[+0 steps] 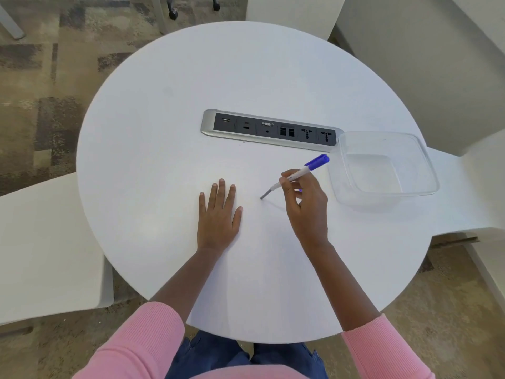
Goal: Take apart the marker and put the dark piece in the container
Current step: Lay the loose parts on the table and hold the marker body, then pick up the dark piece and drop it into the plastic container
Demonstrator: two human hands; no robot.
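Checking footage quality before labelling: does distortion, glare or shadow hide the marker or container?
Head view: wide-angle distortion warps the white chair at left; lighting is soft; the marker is sharp, faint shadow beside its tip; the clear container shows mild reflections, yet readable.

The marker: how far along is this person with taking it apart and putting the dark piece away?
Nothing looks finished yet: the clear container is empty. In hand: the right hand pinches the marker, blue piece still on its upper end, grey tip pointing down at the table; the left hand rests flat. Left: pull the blue piece, presumably the dark one, off and drop it in the container.
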